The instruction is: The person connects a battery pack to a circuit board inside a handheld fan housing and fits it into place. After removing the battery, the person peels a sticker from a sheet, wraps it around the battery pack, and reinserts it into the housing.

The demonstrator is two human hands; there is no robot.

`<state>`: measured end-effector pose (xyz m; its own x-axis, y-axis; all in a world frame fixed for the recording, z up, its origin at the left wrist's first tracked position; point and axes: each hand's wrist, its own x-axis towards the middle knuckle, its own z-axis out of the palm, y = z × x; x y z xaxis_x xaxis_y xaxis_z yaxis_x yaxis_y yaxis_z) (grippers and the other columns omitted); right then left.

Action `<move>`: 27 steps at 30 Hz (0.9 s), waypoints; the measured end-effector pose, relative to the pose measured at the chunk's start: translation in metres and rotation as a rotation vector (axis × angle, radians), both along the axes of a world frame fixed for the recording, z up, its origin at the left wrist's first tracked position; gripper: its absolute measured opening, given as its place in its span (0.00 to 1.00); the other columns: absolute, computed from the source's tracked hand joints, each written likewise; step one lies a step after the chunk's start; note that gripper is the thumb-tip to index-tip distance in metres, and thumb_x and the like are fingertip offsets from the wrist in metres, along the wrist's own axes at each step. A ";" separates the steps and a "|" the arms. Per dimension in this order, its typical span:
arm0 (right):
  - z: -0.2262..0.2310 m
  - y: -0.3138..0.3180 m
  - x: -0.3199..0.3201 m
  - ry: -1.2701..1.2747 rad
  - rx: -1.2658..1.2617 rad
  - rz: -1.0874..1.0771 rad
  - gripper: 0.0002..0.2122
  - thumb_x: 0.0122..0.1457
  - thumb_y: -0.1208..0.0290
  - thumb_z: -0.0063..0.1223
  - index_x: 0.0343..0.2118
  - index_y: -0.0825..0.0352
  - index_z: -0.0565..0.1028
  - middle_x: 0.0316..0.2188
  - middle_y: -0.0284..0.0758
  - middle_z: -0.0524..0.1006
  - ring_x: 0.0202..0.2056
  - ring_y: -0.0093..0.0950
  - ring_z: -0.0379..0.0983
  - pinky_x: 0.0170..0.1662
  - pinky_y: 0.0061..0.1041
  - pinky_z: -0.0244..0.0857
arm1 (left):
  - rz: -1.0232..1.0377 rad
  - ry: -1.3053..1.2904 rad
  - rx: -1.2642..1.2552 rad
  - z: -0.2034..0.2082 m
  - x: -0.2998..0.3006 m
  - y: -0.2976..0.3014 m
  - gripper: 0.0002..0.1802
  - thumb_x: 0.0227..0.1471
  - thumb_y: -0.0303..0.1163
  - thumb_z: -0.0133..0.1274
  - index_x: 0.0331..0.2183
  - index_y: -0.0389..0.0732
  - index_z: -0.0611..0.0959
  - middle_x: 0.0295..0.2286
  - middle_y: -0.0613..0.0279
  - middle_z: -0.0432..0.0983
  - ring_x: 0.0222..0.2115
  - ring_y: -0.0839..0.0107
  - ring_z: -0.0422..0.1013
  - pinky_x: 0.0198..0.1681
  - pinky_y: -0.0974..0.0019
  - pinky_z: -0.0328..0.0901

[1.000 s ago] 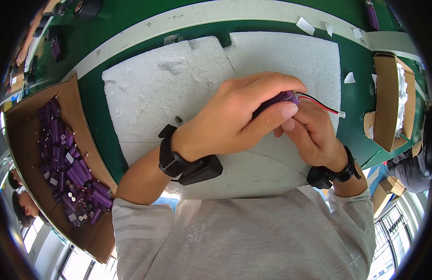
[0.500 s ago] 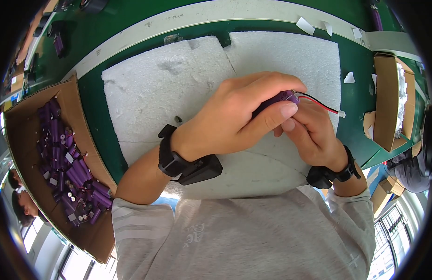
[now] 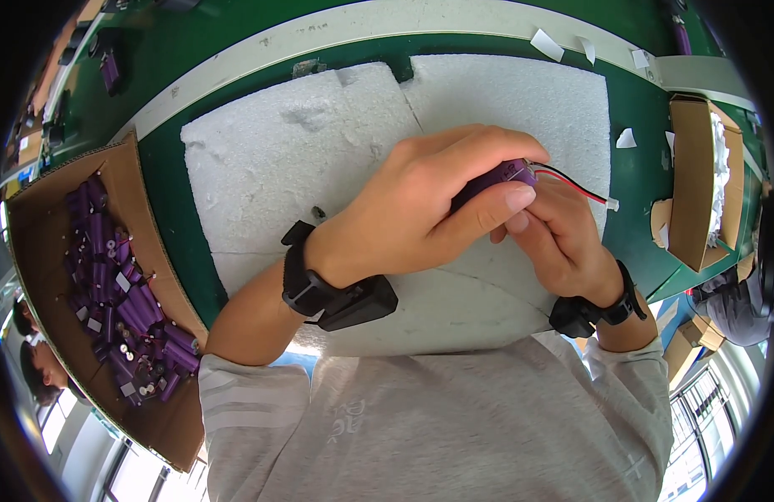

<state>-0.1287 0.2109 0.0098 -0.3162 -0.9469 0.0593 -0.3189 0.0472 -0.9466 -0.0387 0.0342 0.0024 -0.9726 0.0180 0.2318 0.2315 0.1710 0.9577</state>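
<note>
Two hands close together: left hand (image 3: 425,197) curled round a purple battery pack (image 3: 492,180), thumb and index finger closed on it near the wired end. Right hand (image 3: 567,238) just right of it, fingers bent, thumb tip by the left thumb; remaining fingers partly hidden, so can't tell if it grips anything. Pack is held above the white foam sheet (image 3: 270,151), right of centre; red and black leads (image 3: 571,181) jut rightward to a white connector (image 3: 612,204). Step looks like working at the pack's lead end; exact action hidden. Next move probably calls for a firm left hold, no tug on leads. Further out: green tabletop (image 3: 176,192); left, cardboard box (image 3: 165,251) of purple cells (image 3: 136,309); right, smaller box (image 3: 690,180), paper scraps (image 3: 626,138) near.
</note>
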 end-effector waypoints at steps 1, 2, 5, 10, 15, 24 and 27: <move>0.000 0.000 0.000 0.000 -0.004 -0.004 0.09 0.64 0.71 0.40 0.33 0.70 0.72 0.25 0.35 0.75 0.25 0.27 0.71 0.28 0.24 0.61 | 0.008 0.017 -0.007 -0.001 0.000 0.000 0.15 0.58 0.32 0.48 0.44 0.36 0.78 0.33 0.56 0.77 0.30 0.70 0.74 0.34 0.70 0.68; 0.000 -0.001 0.000 0.001 -0.007 -0.008 0.09 0.64 0.72 0.40 0.33 0.70 0.72 0.24 0.35 0.75 0.25 0.27 0.71 0.28 0.24 0.61 | 0.017 0.035 -0.013 -0.002 0.000 0.000 0.15 0.57 0.32 0.49 0.44 0.36 0.78 0.32 0.56 0.77 0.29 0.70 0.74 0.34 0.70 0.68; 0.003 -0.001 0.000 -0.022 0.007 -0.012 0.09 0.64 0.72 0.39 0.33 0.71 0.72 0.25 0.35 0.75 0.25 0.26 0.71 0.28 0.24 0.61 | 0.022 0.040 -0.016 -0.003 -0.001 0.000 0.15 0.56 0.31 0.51 0.44 0.36 0.78 0.31 0.57 0.76 0.29 0.71 0.73 0.33 0.71 0.67; 0.006 0.003 0.002 -0.123 0.068 -0.040 0.08 0.63 0.74 0.40 0.34 0.71 0.72 0.25 0.35 0.75 0.26 0.24 0.72 0.29 0.22 0.63 | 0.040 0.067 -0.011 -0.006 -0.001 0.001 0.16 0.54 0.30 0.54 0.44 0.37 0.78 0.29 0.59 0.75 0.27 0.72 0.71 0.31 0.71 0.66; 0.006 0.004 0.000 -0.096 0.106 -0.065 0.07 0.61 0.75 0.42 0.34 0.72 0.72 0.25 0.35 0.75 0.28 0.21 0.73 0.30 0.19 0.64 | 0.040 0.114 -0.061 -0.005 -0.004 -0.001 0.16 0.52 0.30 0.56 0.44 0.37 0.78 0.29 0.60 0.74 0.28 0.72 0.71 0.32 0.71 0.66; 0.001 0.002 0.002 -0.237 -0.033 -0.158 0.03 0.58 0.78 0.51 0.32 0.71 0.73 0.23 0.32 0.73 0.22 0.19 0.67 0.25 0.17 0.60 | 0.053 0.058 -0.031 -0.007 -0.003 -0.001 0.16 0.52 0.31 0.56 0.44 0.37 0.78 0.28 0.60 0.74 0.27 0.72 0.71 0.32 0.72 0.66; 0.002 0.001 0.003 -0.239 -0.019 -0.166 0.02 0.57 0.78 0.52 0.32 0.71 0.73 0.22 0.32 0.73 0.21 0.18 0.67 0.25 0.18 0.60 | 0.068 0.166 -0.061 -0.012 -0.005 -0.001 0.16 0.52 0.32 0.55 0.43 0.37 0.79 0.28 0.60 0.74 0.26 0.73 0.71 0.30 0.73 0.66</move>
<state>-0.1257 0.2118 0.0113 -0.4735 -0.8806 -0.0183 -0.0766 0.0619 -0.9951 -0.0435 0.0330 -0.0096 -0.9206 -0.0276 0.3896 0.3712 0.2482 0.8948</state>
